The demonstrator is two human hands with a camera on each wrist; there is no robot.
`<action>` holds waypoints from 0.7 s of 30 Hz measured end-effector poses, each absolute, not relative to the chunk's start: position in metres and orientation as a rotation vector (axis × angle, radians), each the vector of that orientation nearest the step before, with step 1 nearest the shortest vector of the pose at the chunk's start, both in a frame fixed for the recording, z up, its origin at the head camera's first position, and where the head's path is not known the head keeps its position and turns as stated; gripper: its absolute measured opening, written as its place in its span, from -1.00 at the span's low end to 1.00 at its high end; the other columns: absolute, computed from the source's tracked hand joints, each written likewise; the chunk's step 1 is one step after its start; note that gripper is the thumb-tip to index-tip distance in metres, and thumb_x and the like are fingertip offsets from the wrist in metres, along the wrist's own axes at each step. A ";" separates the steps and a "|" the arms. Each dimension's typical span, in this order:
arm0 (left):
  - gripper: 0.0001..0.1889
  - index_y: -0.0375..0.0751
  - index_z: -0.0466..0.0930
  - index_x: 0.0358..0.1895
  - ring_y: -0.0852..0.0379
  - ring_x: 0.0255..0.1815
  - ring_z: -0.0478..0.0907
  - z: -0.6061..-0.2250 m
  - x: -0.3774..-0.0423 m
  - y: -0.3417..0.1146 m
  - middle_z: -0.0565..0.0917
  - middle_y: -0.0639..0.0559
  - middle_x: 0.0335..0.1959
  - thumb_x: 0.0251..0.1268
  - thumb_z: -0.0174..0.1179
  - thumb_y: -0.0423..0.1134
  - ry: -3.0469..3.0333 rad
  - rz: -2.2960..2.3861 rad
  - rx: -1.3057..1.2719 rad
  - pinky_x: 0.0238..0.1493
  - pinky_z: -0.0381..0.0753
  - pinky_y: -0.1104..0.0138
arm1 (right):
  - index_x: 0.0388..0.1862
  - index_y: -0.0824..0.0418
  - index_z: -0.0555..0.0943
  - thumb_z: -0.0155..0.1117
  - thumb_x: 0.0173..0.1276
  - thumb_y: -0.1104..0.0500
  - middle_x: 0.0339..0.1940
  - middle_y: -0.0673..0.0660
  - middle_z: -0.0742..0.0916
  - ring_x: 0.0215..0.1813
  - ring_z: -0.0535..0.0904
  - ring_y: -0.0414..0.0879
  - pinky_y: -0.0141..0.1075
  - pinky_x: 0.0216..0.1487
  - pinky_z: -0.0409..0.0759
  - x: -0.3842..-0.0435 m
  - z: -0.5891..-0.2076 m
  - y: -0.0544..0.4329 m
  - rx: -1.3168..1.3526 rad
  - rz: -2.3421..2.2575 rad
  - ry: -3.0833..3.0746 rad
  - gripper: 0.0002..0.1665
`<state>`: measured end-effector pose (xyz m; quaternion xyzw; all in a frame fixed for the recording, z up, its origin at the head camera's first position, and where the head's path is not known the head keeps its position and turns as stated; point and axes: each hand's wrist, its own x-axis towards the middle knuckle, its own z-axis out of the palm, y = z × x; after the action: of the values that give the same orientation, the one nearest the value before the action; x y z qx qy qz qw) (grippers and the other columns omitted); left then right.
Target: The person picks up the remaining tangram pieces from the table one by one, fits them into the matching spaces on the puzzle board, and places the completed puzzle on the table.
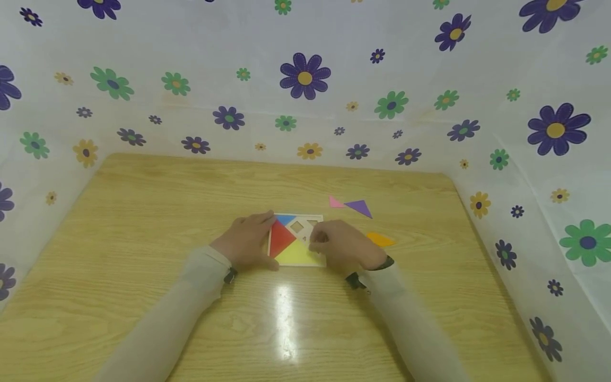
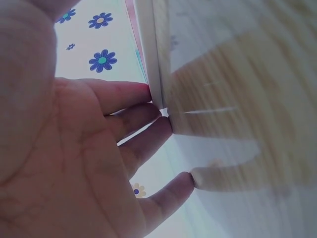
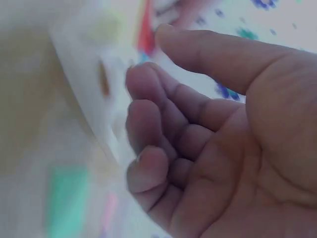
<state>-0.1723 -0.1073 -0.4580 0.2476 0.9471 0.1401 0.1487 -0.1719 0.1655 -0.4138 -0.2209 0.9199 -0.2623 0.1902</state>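
A white tangram tray (image 1: 309, 218) lies on the table between the two hands. A red triangle (image 1: 280, 239), a yellow triangle (image 1: 296, 254) and a blue piece (image 1: 285, 219) sit in it. The upper right of the tray shows bare base with small cut-outs. My left hand (image 1: 245, 241) rests at the tray's left edge, its fingertips touching the side and the table in the left wrist view. Over the tray's right side is my right hand (image 1: 346, 244). Its fingers (image 3: 143, 121) bend loosely, the thumb stands apart, and nothing shows between them.
Loose on the table beyond and right of the tray lie a pink triangle (image 1: 336, 202), a purple triangle (image 1: 361, 207) and an orange piece (image 1: 381, 239). A green piece (image 3: 67, 201) shows in the right wrist view. Flower-printed sheeting (image 1: 258, 95) borders the table's back and sides.
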 end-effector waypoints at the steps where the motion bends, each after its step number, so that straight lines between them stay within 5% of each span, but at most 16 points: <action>1: 0.28 -0.17 0.04 0.67 -0.11 0.68 0.03 -0.458 -0.172 -0.108 0.06 -0.06 0.70 -0.02 0.40 0.47 2.723 0.402 0.710 0.60 0.11 -0.08 | -0.15 0.11 0.71 0.32 0.48 0.11 -0.28 -0.05 0.72 -0.22 0.57 -0.14 -0.22 -0.09 0.61 -0.175 -0.410 0.172 -0.624 -0.763 2.606 -0.89; 10: 0.27 -0.19 0.07 0.67 -0.13 0.67 0.06 -0.457 -0.173 -0.107 0.10 -0.08 0.69 -0.02 0.42 0.45 2.724 0.399 0.725 0.58 0.16 -0.11 | 0.18 0.33 0.62 0.24 0.55 0.07 -0.10 0.17 0.73 -0.09 0.62 0.05 -0.03 -0.04 0.62 -0.182 -0.385 0.226 -0.404 -0.718 2.791 -0.60; 21: 0.28 -0.16 0.02 0.68 -0.11 0.68 0.03 -0.456 -0.172 -0.108 0.05 -0.04 0.70 -0.01 0.40 0.47 2.713 0.395 0.714 0.59 0.12 -0.10 | 0.17 0.34 0.61 0.26 0.54 0.08 -0.03 0.25 0.73 0.02 0.64 0.15 0.06 0.08 0.61 -0.188 -0.391 0.239 -0.329 -0.601 2.784 -0.60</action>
<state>-0.1722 -0.1080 -0.4560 0.2490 0.9463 0.1377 0.1537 -0.1884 0.2395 -0.3912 -0.1135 0.9619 -0.2078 0.1369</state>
